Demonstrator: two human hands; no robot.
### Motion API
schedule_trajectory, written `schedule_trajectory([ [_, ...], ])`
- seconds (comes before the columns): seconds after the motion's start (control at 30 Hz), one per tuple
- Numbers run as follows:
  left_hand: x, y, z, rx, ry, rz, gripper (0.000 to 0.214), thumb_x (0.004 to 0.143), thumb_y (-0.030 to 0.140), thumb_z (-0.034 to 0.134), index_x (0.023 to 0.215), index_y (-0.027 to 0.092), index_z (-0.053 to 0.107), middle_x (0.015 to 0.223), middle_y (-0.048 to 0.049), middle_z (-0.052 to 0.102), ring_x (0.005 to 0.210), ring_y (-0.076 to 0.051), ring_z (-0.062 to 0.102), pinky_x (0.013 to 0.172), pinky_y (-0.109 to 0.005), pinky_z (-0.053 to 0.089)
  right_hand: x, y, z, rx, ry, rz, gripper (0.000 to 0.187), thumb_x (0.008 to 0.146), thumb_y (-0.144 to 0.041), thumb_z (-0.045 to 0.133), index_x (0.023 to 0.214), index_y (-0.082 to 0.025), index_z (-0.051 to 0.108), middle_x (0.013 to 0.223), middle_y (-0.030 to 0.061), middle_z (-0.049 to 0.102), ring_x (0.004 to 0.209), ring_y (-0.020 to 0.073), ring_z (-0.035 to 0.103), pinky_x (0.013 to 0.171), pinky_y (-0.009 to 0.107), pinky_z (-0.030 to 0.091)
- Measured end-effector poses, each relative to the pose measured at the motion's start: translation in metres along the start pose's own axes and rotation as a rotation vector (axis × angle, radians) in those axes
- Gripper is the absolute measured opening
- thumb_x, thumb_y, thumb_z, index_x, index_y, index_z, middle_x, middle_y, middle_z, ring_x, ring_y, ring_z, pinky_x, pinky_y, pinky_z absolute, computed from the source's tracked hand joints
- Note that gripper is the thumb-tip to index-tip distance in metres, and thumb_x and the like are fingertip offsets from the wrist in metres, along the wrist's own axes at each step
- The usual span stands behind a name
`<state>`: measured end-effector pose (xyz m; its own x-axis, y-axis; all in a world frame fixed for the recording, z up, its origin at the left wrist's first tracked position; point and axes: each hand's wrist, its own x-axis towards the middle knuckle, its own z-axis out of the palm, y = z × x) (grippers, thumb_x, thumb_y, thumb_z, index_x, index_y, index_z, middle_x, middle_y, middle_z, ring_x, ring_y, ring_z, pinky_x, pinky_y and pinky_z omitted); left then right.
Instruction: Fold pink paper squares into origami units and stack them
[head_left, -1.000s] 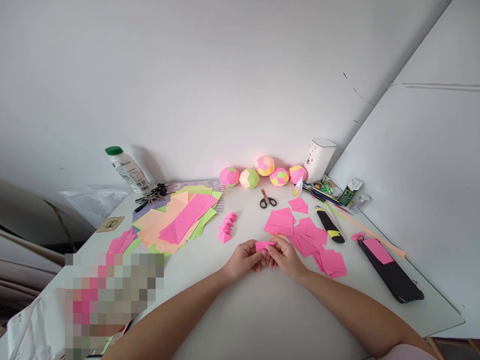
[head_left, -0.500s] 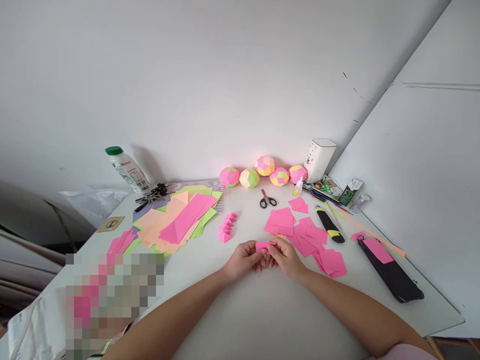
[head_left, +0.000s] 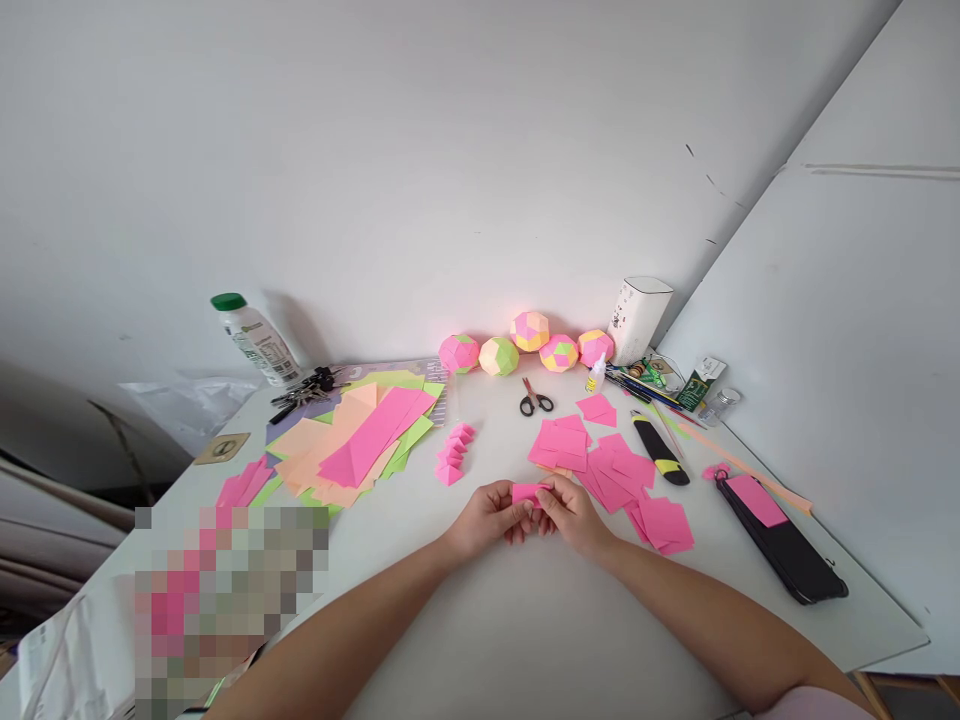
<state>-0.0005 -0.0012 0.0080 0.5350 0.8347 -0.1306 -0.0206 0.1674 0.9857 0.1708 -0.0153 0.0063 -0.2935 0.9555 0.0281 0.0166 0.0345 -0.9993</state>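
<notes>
A small folded piece of pink paper point(head_left: 528, 493) is pinched between both my hands above the table. My left hand point(head_left: 489, 517) is closed on its left side. On its right side, my right hand point(head_left: 570, 513) is closed too, with the thumb pressed on the paper. Just beyond my fingers lie loose pink paper squares point(head_left: 564, 446), spread out to the right. Left of them, several folded pink paper pieces point(head_left: 450, 470) stand in a row. Scissors point(head_left: 535, 400) with black handles lie farther back.
Faceted paper balls point(head_left: 499, 356) line the wall beside a white box point(head_left: 640, 320). A glue bottle point(head_left: 596, 375), a box cutter point(head_left: 660, 450) and a black pouch point(head_left: 787, 550) are at right. Coloured sheets point(head_left: 382, 430), keys point(head_left: 307, 388) and a green-capped bottle point(head_left: 255, 338) are at left.
</notes>
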Motion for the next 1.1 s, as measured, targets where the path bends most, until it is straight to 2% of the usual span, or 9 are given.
schedule_trajectory([
  [1.1,0.0006,0.0027,0.0006,0.005,0.002,-0.028,0.038,0.077,0.051,0.056,0.070,0.013,0.054,0.058,-0.0028,0.063,0.043,-0.010,0.056,0.040,-0.019,0.041,-0.0016,-0.0034,-0.0005,-0.014,-0.011,0.007,0.028,0.087,-0.045,0.048,0.079,-0.018,0.053,0.064,0.0003,0.059,0.051,0.0119,0.055,0.049,0.025,0.046],
])
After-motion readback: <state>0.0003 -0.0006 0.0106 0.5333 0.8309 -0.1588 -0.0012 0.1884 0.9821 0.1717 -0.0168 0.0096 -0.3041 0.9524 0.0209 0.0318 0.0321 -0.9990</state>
